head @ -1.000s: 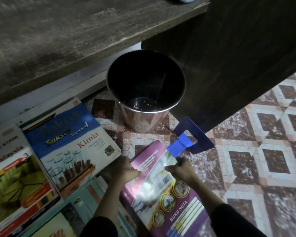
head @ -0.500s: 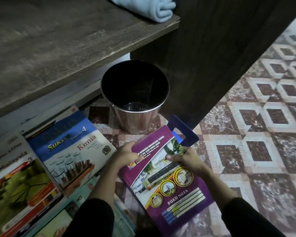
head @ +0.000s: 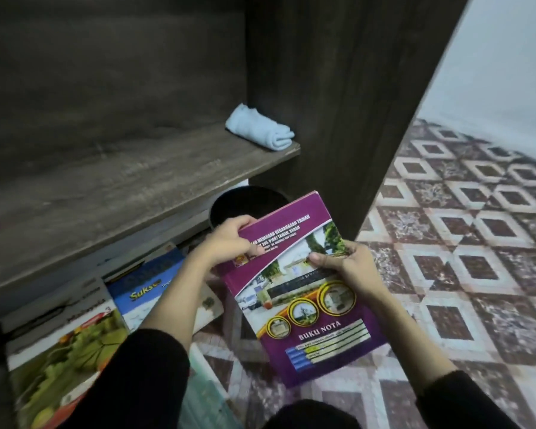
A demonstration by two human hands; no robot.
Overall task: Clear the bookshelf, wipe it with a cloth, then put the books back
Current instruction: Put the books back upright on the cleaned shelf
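Note:
A purple notebook (head: 304, 305) marked "BUKU NOTA" is held above the tiled floor, in front of the dark wooden bookshelf (head: 136, 181). My left hand (head: 229, 243) grips its upper left corner. My right hand (head: 347, 264) grips its right edge, thumb on the cover. A folded light blue cloth (head: 260, 128) lies at the right end of the bare shelf board. Other books lie flat on the floor at the lower left: a blue one (head: 143, 289) and a green one (head: 62, 360).
A dark round bucket (head: 248, 199) stands under the shelf, partly hidden behind the notebook. The shelf's tall side panel (head: 353, 103) rises just right of the cloth. Patterned maroon and white floor tiles (head: 461, 258) spread to the right, up to a pale wall (head: 508, 57).
Both hands have lifted the purple notebook up toward the shelf. The view has tilted up, so the shelf board and the whole cloth now show. The blue folder behind the notebook is out of sight.

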